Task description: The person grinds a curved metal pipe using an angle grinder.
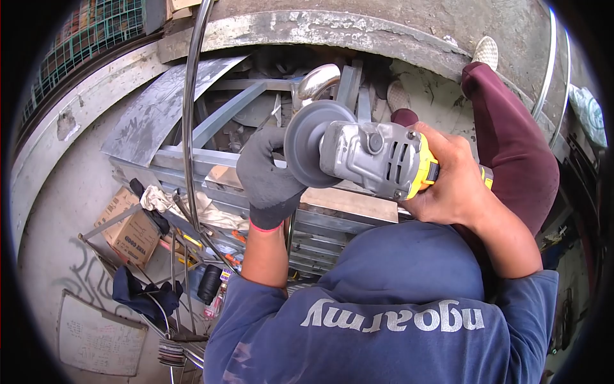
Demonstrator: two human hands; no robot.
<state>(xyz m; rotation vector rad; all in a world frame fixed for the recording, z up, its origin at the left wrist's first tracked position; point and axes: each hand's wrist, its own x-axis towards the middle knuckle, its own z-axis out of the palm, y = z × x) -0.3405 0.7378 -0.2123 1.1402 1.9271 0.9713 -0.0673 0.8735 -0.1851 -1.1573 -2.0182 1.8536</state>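
My bare right hand point(451, 176) is wrapped around the yellow body of an angle grinder point(377, 157), its grey gear head pointing left. A round grey disc point(313, 144) is fitted on the grinder and faces my left hand. In a dark grey glove, my left hand point(270, 173) has its fingers curled close beside the disc's left edge; what they grip is hidden. Beyond the disc, a shiny bent metal tube point(320, 80) shows, its lower end covered by the grinder.
Grey metal bars point(224, 118) and a wooden board point(348, 201) lie below the hands. A tall chrome tube point(190, 115) rises left of the glove. Further left are a cardboard box point(131, 227), a white cloth point(192, 205) and a black thread spool point(209, 283).
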